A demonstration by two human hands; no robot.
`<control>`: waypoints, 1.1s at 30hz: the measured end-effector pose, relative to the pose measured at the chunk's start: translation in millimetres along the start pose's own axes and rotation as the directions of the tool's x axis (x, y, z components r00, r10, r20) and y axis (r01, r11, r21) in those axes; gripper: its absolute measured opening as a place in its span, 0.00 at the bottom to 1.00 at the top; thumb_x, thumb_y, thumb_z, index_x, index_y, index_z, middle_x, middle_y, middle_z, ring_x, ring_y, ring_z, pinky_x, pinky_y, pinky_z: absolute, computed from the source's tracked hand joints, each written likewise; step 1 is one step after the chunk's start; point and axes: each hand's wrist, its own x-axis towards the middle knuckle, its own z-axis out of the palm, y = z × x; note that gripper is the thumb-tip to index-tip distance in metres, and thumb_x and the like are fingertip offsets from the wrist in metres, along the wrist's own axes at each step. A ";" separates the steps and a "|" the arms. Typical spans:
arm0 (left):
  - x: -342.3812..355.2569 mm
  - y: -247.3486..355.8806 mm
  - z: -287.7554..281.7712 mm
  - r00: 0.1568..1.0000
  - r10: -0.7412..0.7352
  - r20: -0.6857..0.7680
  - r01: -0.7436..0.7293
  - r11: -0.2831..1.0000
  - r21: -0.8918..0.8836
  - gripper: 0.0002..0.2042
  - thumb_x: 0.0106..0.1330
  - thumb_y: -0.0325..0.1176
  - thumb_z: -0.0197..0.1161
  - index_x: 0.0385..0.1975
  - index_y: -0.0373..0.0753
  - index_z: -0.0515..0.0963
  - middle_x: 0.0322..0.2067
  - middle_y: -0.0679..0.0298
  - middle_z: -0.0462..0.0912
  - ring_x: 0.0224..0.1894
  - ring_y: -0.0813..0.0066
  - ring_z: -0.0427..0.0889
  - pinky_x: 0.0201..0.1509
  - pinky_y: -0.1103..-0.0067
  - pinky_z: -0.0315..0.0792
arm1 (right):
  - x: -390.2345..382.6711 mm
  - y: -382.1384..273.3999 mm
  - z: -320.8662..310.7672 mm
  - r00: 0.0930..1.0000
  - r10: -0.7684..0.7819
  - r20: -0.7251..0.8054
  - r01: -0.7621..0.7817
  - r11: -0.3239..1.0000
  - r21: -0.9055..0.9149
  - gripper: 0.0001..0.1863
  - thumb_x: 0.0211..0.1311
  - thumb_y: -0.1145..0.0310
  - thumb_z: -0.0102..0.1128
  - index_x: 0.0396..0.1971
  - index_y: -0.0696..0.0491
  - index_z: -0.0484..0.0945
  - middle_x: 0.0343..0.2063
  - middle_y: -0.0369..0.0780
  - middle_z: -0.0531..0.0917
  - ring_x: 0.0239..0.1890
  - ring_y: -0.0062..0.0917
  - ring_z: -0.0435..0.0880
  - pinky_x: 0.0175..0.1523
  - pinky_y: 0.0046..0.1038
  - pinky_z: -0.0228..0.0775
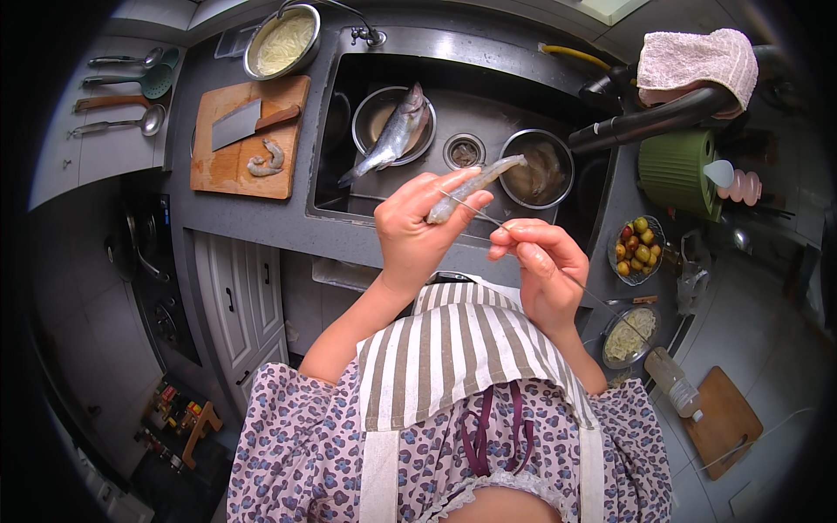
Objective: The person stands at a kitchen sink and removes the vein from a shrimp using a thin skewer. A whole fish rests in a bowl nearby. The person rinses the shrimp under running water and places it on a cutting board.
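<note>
Over the front edge of the sink, my left hand [414, 222] is closed on a greyish, translucent shrimp [475, 187], its narrow end pointing up to the right. My right hand [549, 261] pinches a long thin skewer [475, 212], whose tip end crosses the shrimp by my left fingers; whether it pierces the shrimp I cannot tell. The skewer's other end runs back past my right wrist. Beyond the hands, a steel bowl [567, 179] in the sink holds more shrimp in water. A whole fish [397, 135] lies across another steel bowl [359, 126] to the left.
On the left counter, a wooden cutting board [209, 170] carries a cleaver [237, 126] and a few shrimp [264, 161]. Behind it stands a bowl of pale shreds [283, 44]. A black pipe [645, 122] with a pink towel [697, 65] juts in at right, near a fruit bowl [639, 248].
</note>
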 end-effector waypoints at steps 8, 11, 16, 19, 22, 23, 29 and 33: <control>-2.1 -0.4 3.1 0.996 -0.040 0.077 0.041 0.999 -0.017 0.13 0.53 0.23 0.71 0.40 0.33 0.83 0.26 0.64 0.83 0.26 0.81 0.78 0.28 0.84 0.69 | 6.6 5.5 4.6 0.997 0.032 -0.070 -0.029 0.999 0.045 0.10 0.66 0.78 0.51 0.44 0.64 0.77 0.40 0.48 0.82 0.39 0.29 0.83 0.49 0.33 0.76; -3.0 -4.6 4.9 0.998 0.004 0.060 -0.002 0.999 -0.041 0.13 0.53 0.23 0.72 0.39 0.32 0.83 0.26 0.64 0.83 0.26 0.81 0.78 0.28 0.84 0.69 | 7.8 7.6 4.4 0.995 0.029 -0.091 -0.023 0.998 0.065 0.11 0.66 0.78 0.51 0.45 0.64 0.77 0.40 0.48 0.82 0.40 0.29 0.83 0.50 0.32 0.76; -2.9 -3.6 3.8 0.999 0.021 0.047 -0.022 1.000 0.021 0.15 0.49 0.28 0.74 0.38 0.35 0.84 0.25 0.59 0.83 0.22 0.74 0.77 0.25 0.80 0.70 | 12.2 4.5 0.5 0.992 0.009 -0.125 -0.002 0.998 0.057 0.11 0.66 0.77 0.51 0.45 0.64 0.76 0.41 0.47 0.82 0.40 0.27 0.83 0.50 0.31 0.75; -3.0 -2.9 3.2 0.998 0.023 0.061 -0.026 0.998 0.049 0.14 0.49 0.28 0.74 0.37 0.36 0.84 0.24 0.60 0.82 0.21 0.74 0.76 0.26 0.80 0.70 | 15.5 5.6 -5.4 0.987 -0.054 -0.154 0.053 0.999 -0.011 0.11 0.67 0.76 0.50 0.46 0.63 0.75 0.43 0.47 0.82 0.39 0.26 0.82 0.50 0.30 0.74; -1.4 -0.9 1.6 0.994 0.026 0.109 -0.035 0.996 0.084 0.14 0.50 0.26 0.74 0.38 0.35 0.84 0.26 0.63 0.82 0.25 0.79 0.77 0.28 0.83 0.69 | 30.0 -0.7 -10.0 0.972 -0.229 -0.049 0.206 0.936 -0.286 0.15 0.71 0.72 0.47 0.52 0.62 0.73 0.44 0.44 0.82 0.39 0.22 0.79 0.49 0.26 0.72; -1.3 -1.2 1.5 0.993 0.017 0.116 -0.027 0.996 0.089 0.14 0.50 0.26 0.73 0.38 0.35 0.84 0.26 0.63 0.82 0.25 0.79 0.77 0.28 0.83 0.69 | 34.1 -3.5 -14.0 0.966 -0.257 0.028 0.247 0.890 -0.384 0.16 0.72 0.71 0.46 0.55 0.61 0.72 0.45 0.44 0.81 0.39 0.22 0.78 0.49 0.26 0.71; -2.0 -2.5 -2.0 0.993 -0.036 0.108 0.028 0.997 0.068 0.13 0.51 0.26 0.73 0.38 0.36 0.84 0.25 0.63 0.81 0.24 0.78 0.76 0.28 0.82 0.68 | 41.6 -15.6 -26.4 0.972 -0.140 0.189 0.173 0.970 -0.171 0.20 0.73 0.67 0.43 0.58 0.62 0.70 0.45 0.47 0.79 0.38 0.26 0.78 0.50 0.26 0.70; -0.6 -8.6 -1.4 0.999 0.017 0.029 -0.018 0.999 0.049 0.14 0.50 0.27 0.74 0.38 0.38 0.84 0.23 0.63 0.80 0.21 0.77 0.73 0.24 0.81 0.66 | 33.1 -21.6 -22.5 0.949 -0.086 0.304 0.209 0.892 -0.400 0.19 0.70 0.66 0.47 0.52 0.65 0.75 0.44 0.48 0.79 0.43 0.30 0.80 0.51 0.29 0.72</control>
